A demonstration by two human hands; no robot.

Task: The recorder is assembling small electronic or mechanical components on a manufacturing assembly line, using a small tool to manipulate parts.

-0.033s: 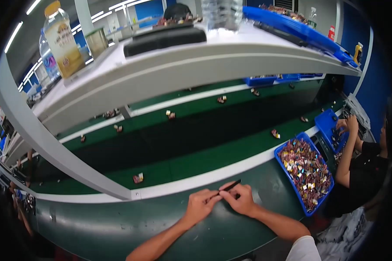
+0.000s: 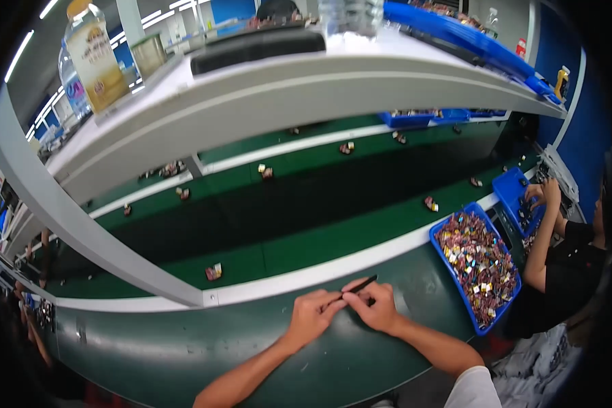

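Note:
Over the dark green bench [image 2: 204, 347], my two hands meet around a thin black pen-like stick [image 2: 366, 282]. My left hand [image 2: 311, 316] pinches its near-left end between thumb and fingers. My right hand [image 2: 375, 306] grips it further along, its thumb pressed on it, and the dark tip points up and to the right. Whether anything small lies between the fingertips I cannot tell. To the right of my right hand stands a blue tray [image 2: 472, 316] heaped with small reddish-brown parts [image 2: 474, 265] bearing white and yellow pieces.
Beyond a white rail [image 2: 319, 265] runs a green conveyor belt [image 2: 319, 245] with spaced small parts [image 2: 213, 272]. A grey post [image 2: 109, 238] and a shelf [image 2: 306, 88] with bottles [image 2: 96, 61] frame it. At right, a co-worker's hands [image 2: 542, 194] work over another blue tray [image 2: 510, 183].
The view has shifted very slightly. Both my hands keep their hold on the black stick, almost in the same place.

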